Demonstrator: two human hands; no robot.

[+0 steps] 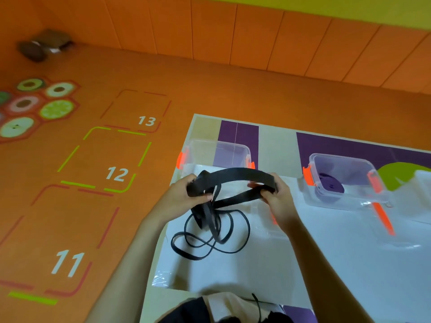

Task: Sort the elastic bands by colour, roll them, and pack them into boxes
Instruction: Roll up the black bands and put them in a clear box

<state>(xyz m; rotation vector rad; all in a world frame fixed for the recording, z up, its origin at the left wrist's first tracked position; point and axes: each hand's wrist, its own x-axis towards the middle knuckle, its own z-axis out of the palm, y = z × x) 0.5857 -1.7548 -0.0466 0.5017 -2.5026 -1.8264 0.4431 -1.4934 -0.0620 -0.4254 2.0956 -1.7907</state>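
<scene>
Elastic band, black (pixel 242 172): one long flat strip, part held up, part lying loose on the mat (pixel 326 276).

1. Lap: dark clothing with a pale cloth (pixel 224 304) on it, at the nearest edge.
2. Mat: pale, glossy, with purple, beige and green patches; it lies on the orange floor (pixel 210 85).
3. Band, lower part: slack loops tangled on the mat, just beyond the lap and below the hands.
4. Left hand (pixel 184 199): raised above the mat, fingers (pixel 200 198) curled round a gathered bunch of the band.
5. Right hand (pixel 277 199): level with the left, fingers (pixel 268 194) and thumb pinching the band where it folds back.
6. Band, upper part: an arch from hand to hand, with a second length running beneath it.
7. Clear box with orange latches (pixel 233 145): lidless, on the mat just beyond the hands, the mat's colours showing through its walls.
8. Second clear box (pixel 340 157): same kind, lidless, to the right and well apart from the first; it holds a purple roll (pixel 331 185) of band.
9. Clear plastic piece with a long orange clip (pixel 382 217): just in front of the second box; whether it is a lid cannot be told.
10. Floor markings, left of the mat: dashed squares numbered 11 (pixel 67 263), 12 (pixel 116 174), 13 (pixel 147 121), nearest to farthest.
11. Hexagons with fruit slices (pixel 35 106): far left.
12. Brown object (pixel 44 44): blurred, at the foot of the orange panelled wall (pixel 233 31).
</scene>
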